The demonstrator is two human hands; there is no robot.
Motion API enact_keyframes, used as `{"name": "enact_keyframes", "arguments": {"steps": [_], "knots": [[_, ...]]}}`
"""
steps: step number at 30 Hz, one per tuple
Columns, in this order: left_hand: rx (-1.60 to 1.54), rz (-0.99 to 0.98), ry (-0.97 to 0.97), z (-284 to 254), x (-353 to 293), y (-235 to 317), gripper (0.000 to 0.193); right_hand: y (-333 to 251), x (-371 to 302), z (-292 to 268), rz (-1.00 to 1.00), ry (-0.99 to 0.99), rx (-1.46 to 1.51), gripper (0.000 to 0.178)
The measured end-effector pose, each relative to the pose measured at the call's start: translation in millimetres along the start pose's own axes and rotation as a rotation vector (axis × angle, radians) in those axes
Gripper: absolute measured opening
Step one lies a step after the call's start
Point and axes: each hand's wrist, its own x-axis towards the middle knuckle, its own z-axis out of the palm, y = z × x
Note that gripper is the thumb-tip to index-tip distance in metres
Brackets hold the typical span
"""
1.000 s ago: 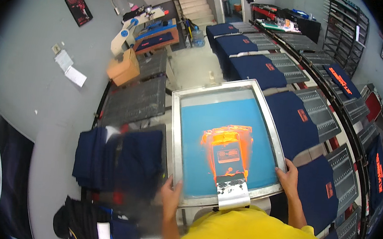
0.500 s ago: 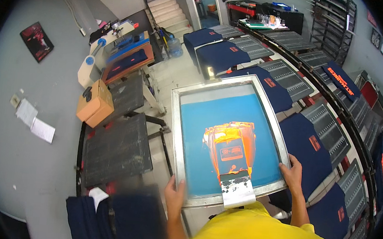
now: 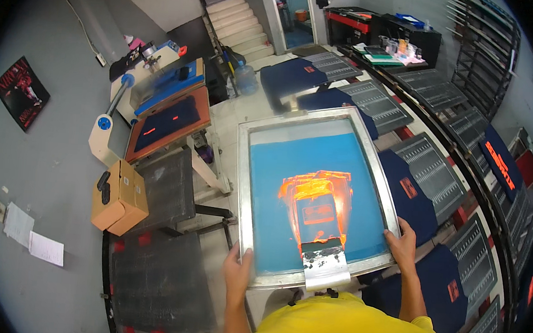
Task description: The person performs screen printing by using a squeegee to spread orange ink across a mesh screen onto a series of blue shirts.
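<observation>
In front of me I carry a screen-printing frame (image 3: pixel 244 221) with a metal rim and blue mesh. My left hand (image 3: pixel 236 267) grips its near left side; my right hand (image 3: pixel 402 245) is closed on the near right side, thumb on the rim. Bright orange ink (image 3: pixel 315 188) is smeared over the mesh around a small rectangular design. A squeegee (image 3: pixel 326 271) with a silver handle lies at the near edge, its dark blade end toward the ink and its handle over the rim by my yellow shirt.
On the right, a row of metal pallets (image 3: pixel 377 106) bears navy garments (image 3: pixel 419 216) with orange prints. At left are a cardboard box (image 3: pixel 123 199), dark pallets (image 3: pixel 160 283) and a heat press (image 3: pixel 157 126). Stairs (image 3: pixel 237 23) and a water jug (image 3: pixel 246 79) lie ahead.
I have moved forward between the pallets, the frame still in both hands. The box and left pallets now sit lower and nearer; the folded navy garments at lower left have almost left view.
</observation>
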Motion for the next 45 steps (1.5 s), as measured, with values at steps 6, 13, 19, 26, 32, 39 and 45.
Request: {"name": "enact_keyframes", "arguments": {"steps": [6, 13, 19, 26, 32, 39, 45], "knots": [[-0.063, 0.057, -0.064, 30, 138, 26, 0.046, -13, 90, 63, 0.076, 0.029, 0.091, 0.045], [-0.027, 0.173, -0.3, 43, 314, 63, 0.042, -45, 168, 128, 0.137, 0.164, 0.044, 0.047], [-0.014, 0.277, -0.419, 75, 435, 87, 0.041, -76, 223, 164, 0.259, 0.229, -0.001, 0.046], [0.024, 0.203, -0.521, 132, 580, 107, 0.042, -66, 317, 224, 0.26, 0.369, 0.012, 0.045], [0.085, 0.283, -0.602, 180, 721, 148, 0.041, -65, 425, 289, 0.182, 0.454, 0.041, 0.043], [0.13, 0.222, -0.64, 211, 830, 155, 0.041, -98, 501, 340, 0.297, 0.45, 0.119, 0.047], [0.079, 0.207, -0.741, 237, 928, 138, 0.043, -100, 542, 392, 0.345, 0.541, 0.029, 0.05]]}}
